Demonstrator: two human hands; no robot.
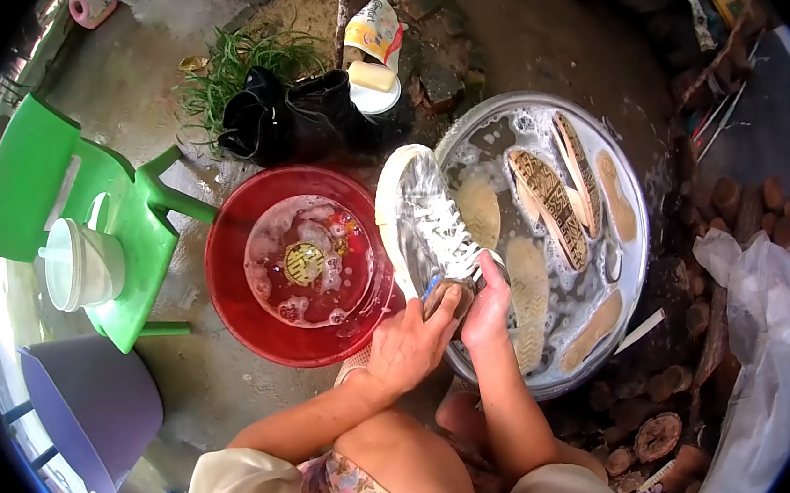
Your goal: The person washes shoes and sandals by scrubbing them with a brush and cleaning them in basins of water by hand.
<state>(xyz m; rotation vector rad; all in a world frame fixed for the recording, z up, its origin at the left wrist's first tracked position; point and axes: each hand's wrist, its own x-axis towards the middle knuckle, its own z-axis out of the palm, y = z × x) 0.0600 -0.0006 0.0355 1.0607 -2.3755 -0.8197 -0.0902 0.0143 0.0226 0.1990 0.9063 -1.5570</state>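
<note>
A grey-and-white lace-up sneaker (411, 209), wet with suds, is held upright between the two basins, toe pointing away. My left hand (408, 344) is closed at its heel opening, fingers over the dark collar; a small blue patch shows there, and I cannot tell what it is. My right hand (487, 306) grips the heel from the other side. To the right, a metal basin (637, 216) holds soapy water with patterned shoes (546, 200) and several pale soles or insoles (528, 296). On the left, a red basin (230, 289) contains sudsy water.
A green plastic chair (33, 184) carries a white lidded bucket (86, 264). Below it stands a purple tub (98, 394). Black boots (257, 122), a yellowish soap bar (373, 76) and a packet (376, 32) sit beyond the basins. Stacked logs (660, 435) and plastic sheeting (778, 326) lie right.
</note>
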